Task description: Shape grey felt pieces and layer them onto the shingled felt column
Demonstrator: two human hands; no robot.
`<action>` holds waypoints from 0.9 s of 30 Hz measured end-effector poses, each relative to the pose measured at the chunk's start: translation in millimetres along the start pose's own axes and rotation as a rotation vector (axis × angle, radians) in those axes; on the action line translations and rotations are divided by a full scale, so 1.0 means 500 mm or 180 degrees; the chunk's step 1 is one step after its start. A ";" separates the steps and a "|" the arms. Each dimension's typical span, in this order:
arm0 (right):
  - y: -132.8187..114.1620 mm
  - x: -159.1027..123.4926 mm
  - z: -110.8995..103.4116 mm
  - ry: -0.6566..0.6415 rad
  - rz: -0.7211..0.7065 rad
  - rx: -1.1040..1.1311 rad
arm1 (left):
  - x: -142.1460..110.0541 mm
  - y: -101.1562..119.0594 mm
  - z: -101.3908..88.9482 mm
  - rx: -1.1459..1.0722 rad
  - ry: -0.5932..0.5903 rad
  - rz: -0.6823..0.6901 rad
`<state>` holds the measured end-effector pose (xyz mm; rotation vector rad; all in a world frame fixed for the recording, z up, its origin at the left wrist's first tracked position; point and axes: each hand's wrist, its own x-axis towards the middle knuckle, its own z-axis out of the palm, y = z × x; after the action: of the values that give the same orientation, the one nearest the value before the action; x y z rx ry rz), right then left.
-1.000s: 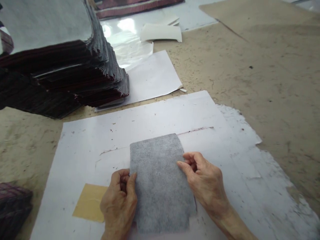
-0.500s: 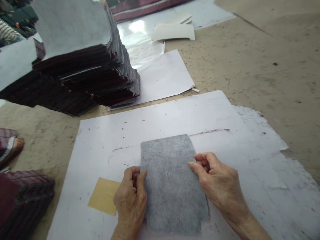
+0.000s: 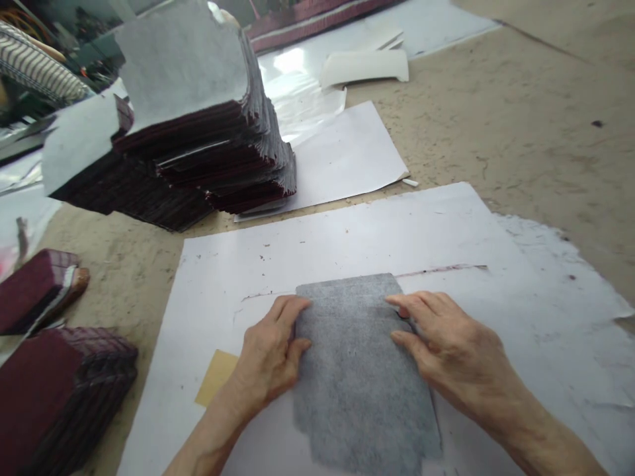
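Grey sheet (image 3: pixel 362 377) on white paper (image 3: pixel 337 244); left hand (image 3: pixel 270 347), right hand (image 3: pixel 454 340) touching edges, fingers parted

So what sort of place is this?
Probably a fabric workshop, judging by the tall grey-topped stack, the maroon-topped stacks at lower left, and the single grey piece on the white paper.

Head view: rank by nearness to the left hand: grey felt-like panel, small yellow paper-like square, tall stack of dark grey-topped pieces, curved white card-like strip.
From the left hand:
1. Grey felt-like panel: at its fingertips, right.
2. Small yellow paper-like square: left, partly hidden by the arm.
3. Tall stack of dark grey-topped pieces: ahead.
4. Curved white card-like strip: farthest, ahead-right.
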<state>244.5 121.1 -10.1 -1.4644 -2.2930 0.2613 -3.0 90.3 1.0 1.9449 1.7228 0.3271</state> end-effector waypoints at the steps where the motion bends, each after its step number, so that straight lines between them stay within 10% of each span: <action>1: 0.000 0.001 0.001 -0.0034 0.0096 0.0085 | 0.006 0.001 -0.006 -0.0058 -0.0103 -0.0051; 11: -0.008 0.003 -0.006 -0.0071 0.0615 0.0467 | 0.034 0.007 -0.015 -0.0419 -0.0222 -0.0373; 27: -0.024 -0.013 -0.001 -0.0311 0.1750 0.0734 | -0.011 0.016 0.029 -0.1255 0.0663 -0.1239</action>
<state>237.3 110.2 -6.8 -1.9573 -1.8044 0.7394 10.0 81.6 -6.0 1.3032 1.9443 0.6827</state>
